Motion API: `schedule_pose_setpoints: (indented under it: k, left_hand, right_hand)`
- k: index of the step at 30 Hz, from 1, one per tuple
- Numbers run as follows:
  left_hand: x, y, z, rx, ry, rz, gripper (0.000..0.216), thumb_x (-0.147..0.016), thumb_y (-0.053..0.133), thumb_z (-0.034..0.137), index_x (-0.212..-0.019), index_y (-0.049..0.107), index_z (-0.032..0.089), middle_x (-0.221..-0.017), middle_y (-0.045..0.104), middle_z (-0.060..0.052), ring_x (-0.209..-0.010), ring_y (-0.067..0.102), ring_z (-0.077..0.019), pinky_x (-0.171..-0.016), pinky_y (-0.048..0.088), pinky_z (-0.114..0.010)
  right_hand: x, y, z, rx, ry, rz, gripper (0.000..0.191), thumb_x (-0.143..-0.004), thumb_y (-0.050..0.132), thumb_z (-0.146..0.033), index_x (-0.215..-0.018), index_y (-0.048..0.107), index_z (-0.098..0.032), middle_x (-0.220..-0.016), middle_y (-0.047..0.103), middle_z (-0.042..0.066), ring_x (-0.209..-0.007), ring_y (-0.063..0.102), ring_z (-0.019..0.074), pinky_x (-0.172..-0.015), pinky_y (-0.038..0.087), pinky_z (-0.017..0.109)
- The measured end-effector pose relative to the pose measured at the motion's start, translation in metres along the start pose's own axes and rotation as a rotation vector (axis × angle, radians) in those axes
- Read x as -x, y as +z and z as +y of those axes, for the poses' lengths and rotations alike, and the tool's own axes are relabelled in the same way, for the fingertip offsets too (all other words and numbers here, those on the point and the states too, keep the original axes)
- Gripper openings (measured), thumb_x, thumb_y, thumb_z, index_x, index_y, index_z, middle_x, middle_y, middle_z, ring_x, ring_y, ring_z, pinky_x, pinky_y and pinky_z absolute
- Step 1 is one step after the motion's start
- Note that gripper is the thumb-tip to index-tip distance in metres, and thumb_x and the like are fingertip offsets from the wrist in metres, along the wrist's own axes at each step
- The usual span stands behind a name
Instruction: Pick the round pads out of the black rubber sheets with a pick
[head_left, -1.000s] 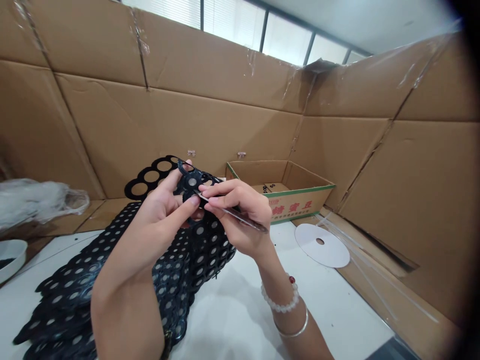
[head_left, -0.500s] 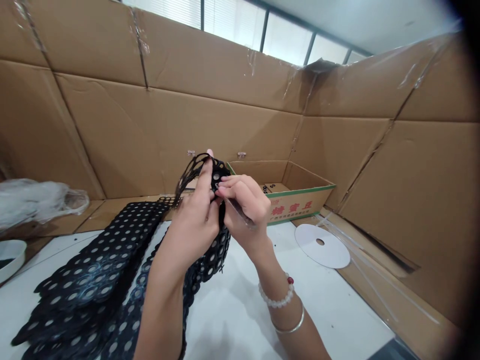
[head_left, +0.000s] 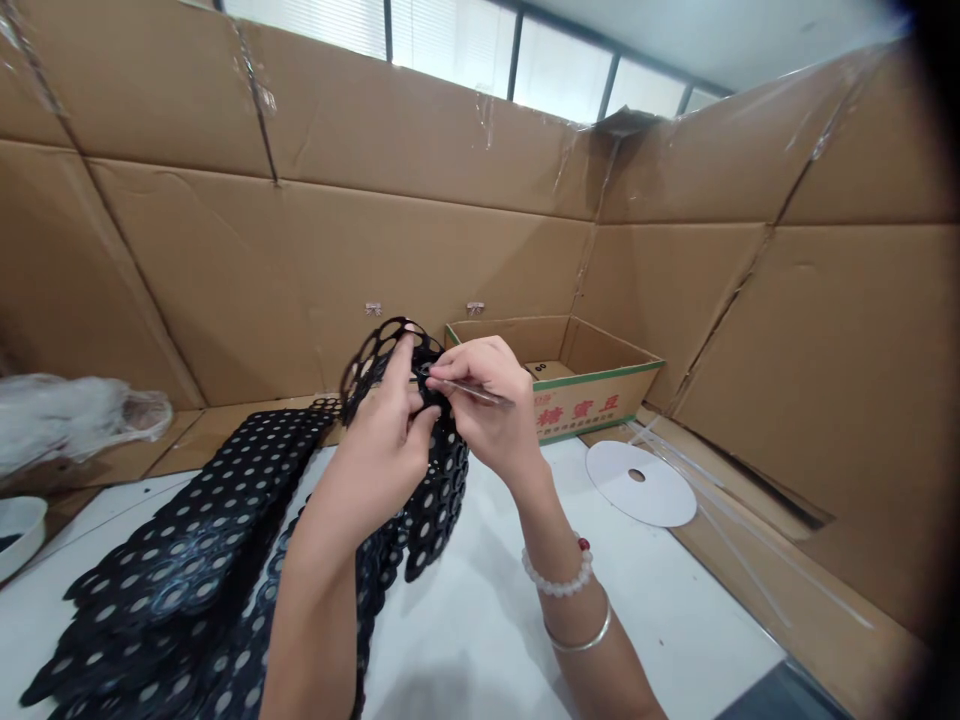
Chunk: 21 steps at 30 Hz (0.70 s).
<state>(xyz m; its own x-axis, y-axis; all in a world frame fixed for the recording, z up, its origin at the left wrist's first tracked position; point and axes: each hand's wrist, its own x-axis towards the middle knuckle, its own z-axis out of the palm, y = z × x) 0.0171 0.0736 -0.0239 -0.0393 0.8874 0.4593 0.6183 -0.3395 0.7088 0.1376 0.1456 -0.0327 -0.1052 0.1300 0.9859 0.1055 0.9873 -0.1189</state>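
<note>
My left hand [head_left: 375,450] is closed on black lace-like fabric [head_left: 442,480] full of round holes, its index finger stretched up behind a raised loop. The fabric curves over the hand and hangs below it. Pinched in my right hand [head_left: 491,400] is a slim metal tool that looks like tweezers [head_left: 476,390]. Its tip touches or nearly touches the fabric beside my left fingers; the exact contact is hidden. More of the black holed fabric [head_left: 217,510] lies in layers on the white table to the left.
Behind my right hand stands an open cardboard box [head_left: 600,395] with a green rim. A white disc [head_left: 641,483] with a centre hole lies to its right. Clear plastic [head_left: 75,415] and a white bowl [head_left: 22,535] are at the left. Tall cardboard walls [head_left: 420,250] enclose the table.
My right hand has turned, and the tweezers now lie flatter and nearer level. The fabric loop has tipped left and spread, and the hanging part has swung slightly right. The view has shifted slightly.
</note>
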Motion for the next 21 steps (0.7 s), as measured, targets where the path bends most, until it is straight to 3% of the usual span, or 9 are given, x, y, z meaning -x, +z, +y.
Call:
schedule_pose_setpoints:
  k: [5, 9, 14, 18, 21]
  left_hand:
    - [-0.002, -0.01, -0.006, 0.362, -0.09, -0.06, 0.088, -0.087, 0.057, 0.024, -0.158, 0.005, 0.019, -0.06, 0.041, 0.007, -0.055, 0.039, -0.0135, -0.051, 0.031, -0.024]
    - [-0.002, -0.016, -0.005, 0.415, -0.113, -0.084, 0.089, -0.084, 0.061, 0.023, -0.157, 0.011, 0.017, -0.061, 0.046, 0.006, -0.054, 0.037, -0.0123, -0.048, 0.03, -0.023]
    - [-0.001, -0.02, -0.006, 0.471, -0.073, -0.114, 0.086, -0.081, 0.066, 0.022, -0.154, 0.021, 0.015, -0.063, 0.044, 0.006, -0.06, 0.042, -0.0133, -0.053, 0.036, -0.023]
    - [0.003, -0.023, -0.008, 0.333, -0.1, -0.149, 0.081, -0.089, 0.057, 0.026, -0.156, 0.015, 0.014, -0.06, 0.037, 0.008, -0.054, 0.03, -0.0116, -0.048, 0.027, -0.023]
    - [0.006, -0.021, -0.005, 0.276, -0.081, -0.237, 0.08, -0.092, 0.051, 0.027, -0.158, 0.007, 0.012, -0.059, 0.033, 0.009, -0.052, 0.027, -0.0118, -0.047, 0.025, -0.024]
  right_hand:
    - [-0.001, -0.002, 0.001, -0.051, -0.052, 0.003, 0.013, -0.09, 0.064, -0.012, -0.08, 0.06, -0.02, -0.098, 0.07, 0.006, -0.091, 0.066, 0.0161, -0.079, 0.056, 0.031]
    - [0.003, 0.0, -0.004, -0.011, -0.087, -0.027, 0.011, -0.093, 0.058, -0.012, -0.085, 0.059, -0.02, -0.106, 0.074, 0.01, -0.099, 0.071, 0.0178, -0.084, 0.059, 0.033]
    - [0.008, 0.006, -0.008, 0.011, -0.125, 0.011, 0.012, -0.095, 0.051, -0.012, -0.094, 0.058, -0.022, -0.106, 0.076, 0.008, -0.092, 0.074, 0.0163, -0.077, 0.062, 0.027]
    - [0.005, 0.004, -0.009, -0.184, 0.105, 0.097, 0.013, -0.095, 0.052, -0.014, -0.089, 0.056, -0.024, -0.087, 0.075, 0.001, -0.076, 0.074, 0.013, -0.064, 0.061, 0.022]
    - [-0.001, -0.004, -0.002, -0.41, 0.318, 0.203, 0.011, -0.097, 0.053, -0.023, -0.088, 0.047, -0.026, -0.075, 0.073, -0.003, -0.07, 0.074, 0.0139, -0.059, 0.061, 0.023]
